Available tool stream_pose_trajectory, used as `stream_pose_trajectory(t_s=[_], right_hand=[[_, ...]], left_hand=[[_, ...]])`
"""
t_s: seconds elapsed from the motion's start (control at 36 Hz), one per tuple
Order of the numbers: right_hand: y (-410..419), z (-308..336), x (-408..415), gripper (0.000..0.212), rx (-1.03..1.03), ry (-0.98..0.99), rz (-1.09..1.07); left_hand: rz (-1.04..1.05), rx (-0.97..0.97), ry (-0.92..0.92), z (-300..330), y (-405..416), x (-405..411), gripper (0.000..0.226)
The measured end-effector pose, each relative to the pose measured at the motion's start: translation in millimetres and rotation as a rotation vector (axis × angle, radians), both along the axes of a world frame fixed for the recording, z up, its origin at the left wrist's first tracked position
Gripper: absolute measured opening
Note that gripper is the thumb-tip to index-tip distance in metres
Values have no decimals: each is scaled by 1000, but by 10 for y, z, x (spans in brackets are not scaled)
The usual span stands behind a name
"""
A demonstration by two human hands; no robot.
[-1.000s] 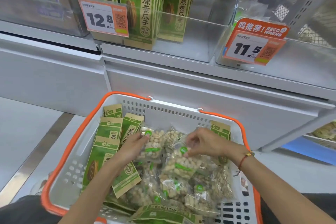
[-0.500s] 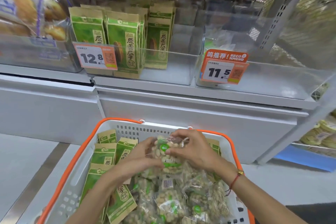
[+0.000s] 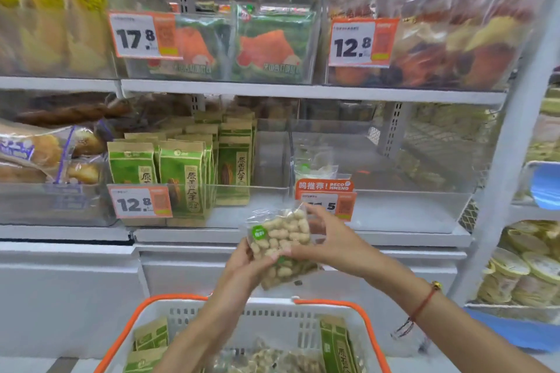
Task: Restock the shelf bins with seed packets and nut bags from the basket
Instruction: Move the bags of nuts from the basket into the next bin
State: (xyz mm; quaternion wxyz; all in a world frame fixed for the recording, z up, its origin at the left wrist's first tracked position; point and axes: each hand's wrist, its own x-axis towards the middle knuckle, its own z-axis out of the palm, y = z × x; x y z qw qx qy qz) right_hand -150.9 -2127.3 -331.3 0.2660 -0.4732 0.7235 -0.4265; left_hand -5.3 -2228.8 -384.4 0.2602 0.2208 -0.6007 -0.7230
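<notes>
Clear plastic nut bag (image 3: 280, 247) being held by 2 hands above the basket (image 3: 248, 315), in front of the shelf bins.

Left hand (image 3: 242, 266) is gripping the bag's lower left part, fingers curled round it; right hand (image 3: 328, 239) is pinching its right edge, thumb on the front. Bag is tilting, green round label at upper left. Basket, white with orange rim, is carrying green seed packets (image 3: 336, 342) and more nut bags (image 3: 266, 360). Left bin (image 3: 260, 157) is holding upright seed packets (image 3: 181, 172) behind a 12.8 tag (image 3: 141, 202); right bin (image 3: 409, 206) is holding a single bag (image 3: 315, 162).
</notes>
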Motion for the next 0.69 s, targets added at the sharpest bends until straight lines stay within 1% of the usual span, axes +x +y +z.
stream_pose_trajectory(t_s=[0.03,0.06,0.08,0.14,0.19,0.22,0.25,0.31,0.33,0.36,0.42,0.47,0.53,0.58,0.64,0.69], right_hand=[[8,72,-58,70,-26,-48,20],[26,138,-108,58,-63,-53,29],[48,190,-162,50,-110,-45,32],[122,325,-255,45,-208,-13,28],[217,448,-357,44,-292,79,29],[265,495,-412,45,-323,167,12],[312,529,-478,47,-352,290,-26],[387,562,-638,49,-421,633,-123],[418,568,-725,51,-454,802,-156],[440,557,-822,55,-482,931,-183],[474,549,-1001,59,-516,1062,-239],[471,574,-1165,62,-514,1052,-305],[415,611,-1321,60,-492,943,-353],[303,646,-1481,56,-439,795,-402],[149,661,-1681,54,-322,705,-439],[-42,633,-1889,51,-199,648,-465]], left_hand=[[11,13,28,83,5,-85,57],[15,-7,41,156,9,-171,56],[14,-31,52,234,16,-252,52],[-4,-99,82,389,34,-392,35],[-21,-190,112,553,55,-531,29],[-25,-258,119,620,59,-595,27],[-23,-313,125,695,66,-655,30],[16,-410,115,760,18,-776,41],[57,-452,112,757,-42,-842,40],[103,-495,106,751,-105,-899,36],[244,-640,66,742,-251,-1008,31],[383,-813,7,764,-384,-1119,29],[442,-920,-62,794,-493,-1224,27],[440,-997,-138,794,-602,-1317,28],[430,-1063,-203,772,-690,-1395,32],[427,-1047,-237,743,-752,-1457,36]])
